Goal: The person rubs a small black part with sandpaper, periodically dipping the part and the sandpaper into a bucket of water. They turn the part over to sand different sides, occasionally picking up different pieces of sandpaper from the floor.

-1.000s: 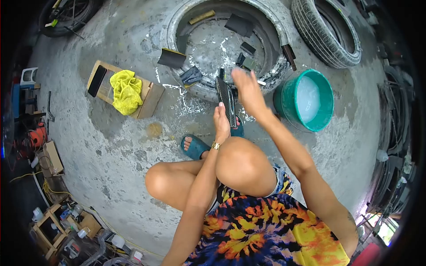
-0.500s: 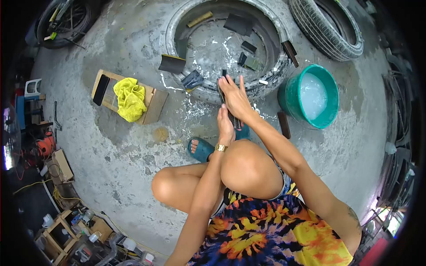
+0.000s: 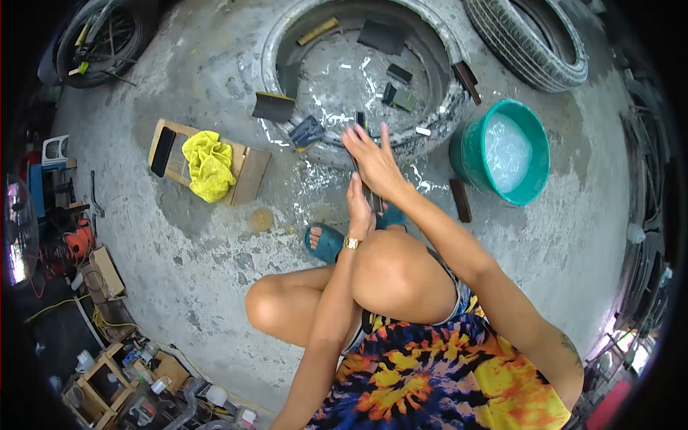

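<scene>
A long dark strip (image 3: 360, 119) leans on the near rim of a tyre lying flat (image 3: 271, 64), its lower end between my feet. My right hand (image 3: 376, 163) lies over the strip's upper part, palm down, fingers stretched and partly spread. Just below it, my left hand (image 3: 360, 206) rests along the strip's left side with its fingers straight. Much of the strip is hidden under both hands, and anything beneath my right palm cannot be seen. On the tyre's rim, a wet dark folded pad (image 3: 307, 133) lies left of the hands and a small white piece (image 3: 423, 131) lies right.
A green bucket (image 3: 494, 188) of cloudy water stands to the right, near a dark brown bar (image 3: 460, 201). To the left, a yellow cloth (image 3: 209, 166) and a phone (image 3: 163, 151) lie on a wooden box (image 3: 251, 175). Another tyre (image 3: 516, 46) is at the upper right.
My right hand has shifted slightly left and back toward me along the strip. My left hand has moved a little left. The view has tilted slightly.
</scene>
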The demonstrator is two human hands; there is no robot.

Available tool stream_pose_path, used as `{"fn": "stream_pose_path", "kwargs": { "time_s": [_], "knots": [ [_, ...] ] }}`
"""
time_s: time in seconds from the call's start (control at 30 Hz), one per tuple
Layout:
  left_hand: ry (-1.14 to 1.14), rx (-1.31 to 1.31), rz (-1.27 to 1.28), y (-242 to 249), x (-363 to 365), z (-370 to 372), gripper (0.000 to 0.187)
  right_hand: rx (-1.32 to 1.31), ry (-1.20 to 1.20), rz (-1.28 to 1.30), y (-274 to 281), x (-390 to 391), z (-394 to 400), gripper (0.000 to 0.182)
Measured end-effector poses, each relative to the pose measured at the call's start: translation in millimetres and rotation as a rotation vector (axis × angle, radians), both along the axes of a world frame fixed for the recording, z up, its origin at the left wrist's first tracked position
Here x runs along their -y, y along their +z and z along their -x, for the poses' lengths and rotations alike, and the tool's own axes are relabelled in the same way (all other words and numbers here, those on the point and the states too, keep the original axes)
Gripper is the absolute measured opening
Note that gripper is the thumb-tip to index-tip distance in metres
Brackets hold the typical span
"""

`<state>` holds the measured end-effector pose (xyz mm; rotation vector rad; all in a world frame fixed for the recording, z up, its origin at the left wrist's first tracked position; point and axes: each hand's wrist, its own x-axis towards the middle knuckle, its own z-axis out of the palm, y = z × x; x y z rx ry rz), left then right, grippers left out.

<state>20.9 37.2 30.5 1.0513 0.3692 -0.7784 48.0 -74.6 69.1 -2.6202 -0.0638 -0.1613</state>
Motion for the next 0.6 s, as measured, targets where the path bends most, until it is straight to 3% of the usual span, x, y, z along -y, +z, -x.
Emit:
{"fn": "stream_pose_path", "kwargs": {
  "time_s": [0.03,0.2,0.27,0.3,0.4,0.5,0.6],
  "knots": [
    [0.035,-0.025,0.097,-7.1,-1.9,1.9,0.042,0.044,0.011,0.006,-11.1,-3.2,-10.4,0.054],
    [0.331,-0.07,0.005,-4.2,13.7,-9.2,0.039,-0.049,0.016,0.071,-17.6,-0.4,38.2,0.056],
    [0.053,-0.003,0.039,-11.4,-3.9,0.0,0.04,-0.004,-0.024,0.053,-7.7,0.5,16.2,0.054],
    [0.018,-0.054,-0.021,-6.8,-4.6,-0.9,0.039,-0.001,-0.04,0.047,-4.8,1.1,-0.1,0.053],
    [0.182,0.047,0.052,-19.0,4.5,-1.3,0.038,0.018,-0.018,0.092,-16.7,0.9,27.3,0.054],
    [0.192,0.043,0.014,-14.1,9.3,-6.1,0.037,0.004,0.01,0.077,-15.4,4.3,29.0,0.054],
    [0.016,0.021,-0.009,-4.1,-2.8,2.7,0.033,-0.013,-0.032,0.066,-13.4,2.1,14.9,0.055]
  ]
}}
